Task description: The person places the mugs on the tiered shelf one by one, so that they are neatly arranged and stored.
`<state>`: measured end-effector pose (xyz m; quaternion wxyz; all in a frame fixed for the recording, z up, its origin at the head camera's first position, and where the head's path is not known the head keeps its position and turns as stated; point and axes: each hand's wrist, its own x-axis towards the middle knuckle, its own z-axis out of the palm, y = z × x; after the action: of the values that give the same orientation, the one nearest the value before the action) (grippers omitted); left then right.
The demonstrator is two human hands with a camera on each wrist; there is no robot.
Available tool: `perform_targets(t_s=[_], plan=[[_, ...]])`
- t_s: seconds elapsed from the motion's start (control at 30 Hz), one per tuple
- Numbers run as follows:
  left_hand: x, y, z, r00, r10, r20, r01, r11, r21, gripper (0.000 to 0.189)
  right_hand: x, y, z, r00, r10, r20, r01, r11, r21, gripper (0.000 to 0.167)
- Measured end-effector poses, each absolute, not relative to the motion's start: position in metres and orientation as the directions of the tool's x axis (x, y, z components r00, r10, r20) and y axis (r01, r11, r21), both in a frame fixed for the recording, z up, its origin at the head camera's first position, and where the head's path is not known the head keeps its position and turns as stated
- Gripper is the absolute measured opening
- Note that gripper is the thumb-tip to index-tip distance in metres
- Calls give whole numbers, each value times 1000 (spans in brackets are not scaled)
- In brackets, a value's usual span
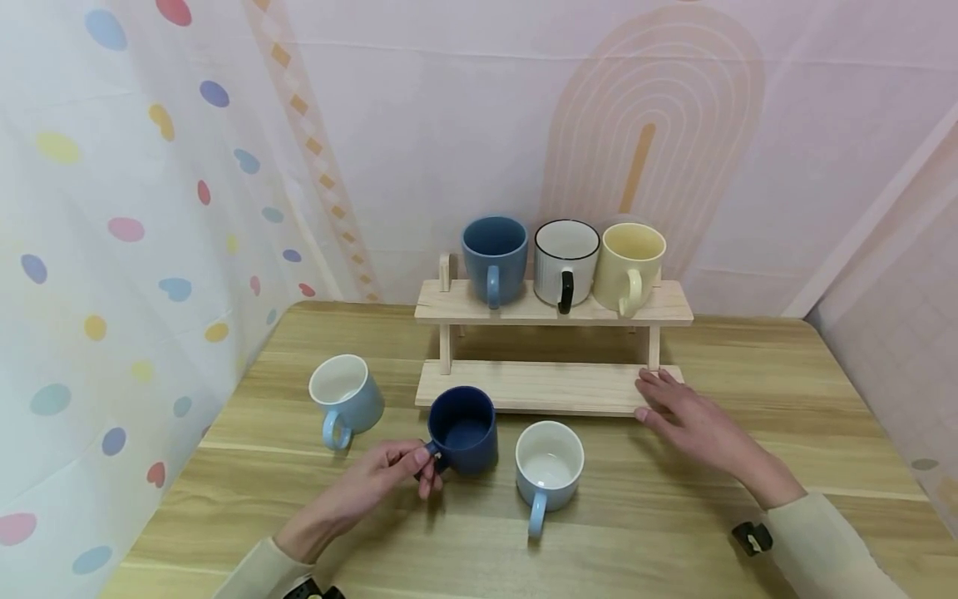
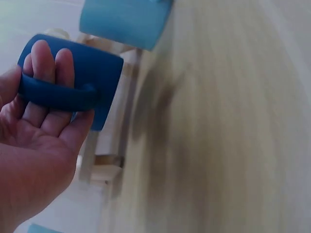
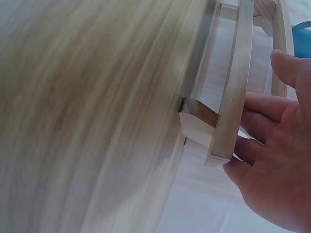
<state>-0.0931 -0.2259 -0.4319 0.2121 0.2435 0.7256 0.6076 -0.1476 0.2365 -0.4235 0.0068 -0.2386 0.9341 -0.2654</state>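
Observation:
A navy blue mug (image 1: 479, 453) hangs by its handle from my left hand (image 1: 355, 491), just in front of the wooden rack's lower shelf (image 1: 546, 389). In the left wrist view, fingers pass through the handle of the navy mug (image 2: 104, 70), and its base is raised off the table. My right hand (image 1: 699, 424) rests at the right end of the lower shelf, fingers extended; the right wrist view shows it beside the shelf board (image 3: 235, 82). One light blue mug (image 1: 359, 405) stands left of the navy mug, and another light blue mug (image 1: 550, 491) stands to its right.
On the rack's upper shelf (image 1: 449, 309) stand a blue mug (image 1: 496, 262), a white mug with black rim and handle (image 1: 550, 274) and a pale yellow mug (image 1: 609, 274). A patterned curtain (image 1: 419, 150) hangs behind the wooden table (image 1: 674, 532).

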Motion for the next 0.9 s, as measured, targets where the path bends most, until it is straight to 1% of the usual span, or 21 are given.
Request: perform_targets(t_s=[0.17, 0.33, 0.47, 0.67, 0.9], plan=[[-93, -217, -424, -841, 542, 3, 79, 116, 990, 39, -147, 237, -424, -888, -445, 111, -438, 749, -498, 54], [-93, -208, -415, -873, 488, 13, 55, 71, 996, 38, -148, 236, -424, -887, -449, 106, -438, 747, -499, 55], [-95, -200, -408, -903, 428, 42, 76, 61, 995, 38, -148, 237, -423, -890, -445, 101, -431, 750, -502, 55], [-103, -183, -401, -950, 306, 60, 92, 92, 991, 39, -148, 238, -424, -891, -443, 99, -430, 754, -496, 55], [-112, -166, -399, -984, 175, 27, 47, 113, 992, 40, -148, 236, -425, -891, -444, 95, -429, 754, -497, 55]])
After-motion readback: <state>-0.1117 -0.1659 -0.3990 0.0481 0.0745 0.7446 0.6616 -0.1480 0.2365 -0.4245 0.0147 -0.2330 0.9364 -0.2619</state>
